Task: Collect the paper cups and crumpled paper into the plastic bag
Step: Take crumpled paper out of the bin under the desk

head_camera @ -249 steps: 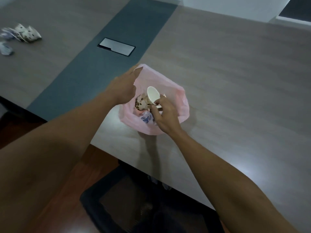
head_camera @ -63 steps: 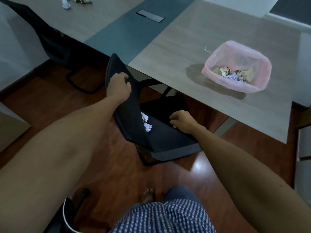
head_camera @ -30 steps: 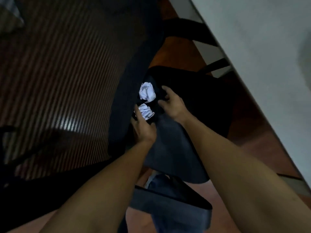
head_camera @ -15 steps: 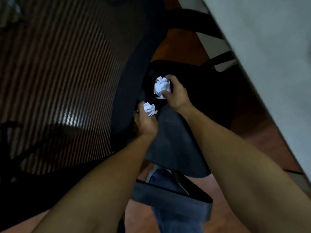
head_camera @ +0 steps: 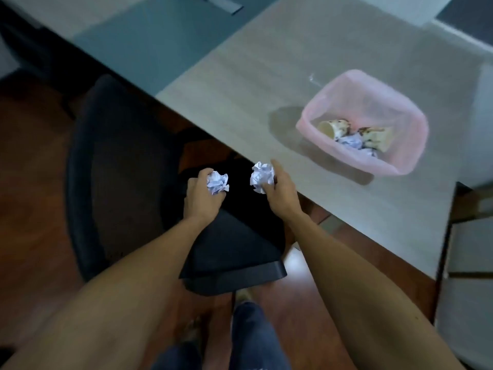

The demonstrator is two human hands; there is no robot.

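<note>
My left hand grips a white crumpled paper ball above the black chair seat. My right hand grips a second crumpled paper ball close to the table's near edge. The pink plastic bag stands open on the table to the upper right of both hands. Inside it lie two spotted paper cups, one on the left and one on the right, with crumpled paper between them.
A black office chair stands in front of me, its backrest to the left and its seat under my hands. The grey table runs diagonally across the upper right. Reddish wooden floor surrounds the chair.
Both hands lifted the paper balls off the chair seat and rose toward the table edge. The view pulled back and up, bringing the table and pink bag into sight.
</note>
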